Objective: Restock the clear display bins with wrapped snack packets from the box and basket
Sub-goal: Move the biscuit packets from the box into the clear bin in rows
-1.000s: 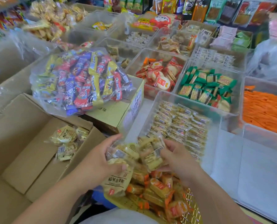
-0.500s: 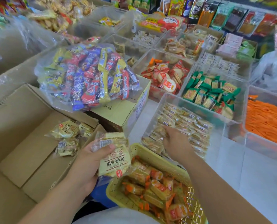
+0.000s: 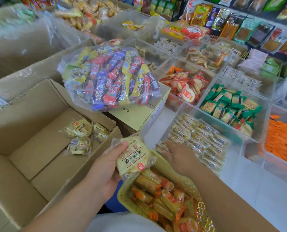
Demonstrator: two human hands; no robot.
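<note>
Left hand [image 3: 106, 171]: fingers grasp yellow clear-wrapped snack packet [image 3: 132, 158], red Chinese print, red square logo. Right hand [image 3: 179, 156]: fingers released, flat on barcoded pale packets [image 3: 206, 139] in clear plastic bin [image 3: 223, 123].

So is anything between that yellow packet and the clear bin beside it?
Only the right hand, resting on packets at the near end of the clear bin. The bin has no lid, and nothing else visible separates it from the yellow packet in the left hand.
</note>
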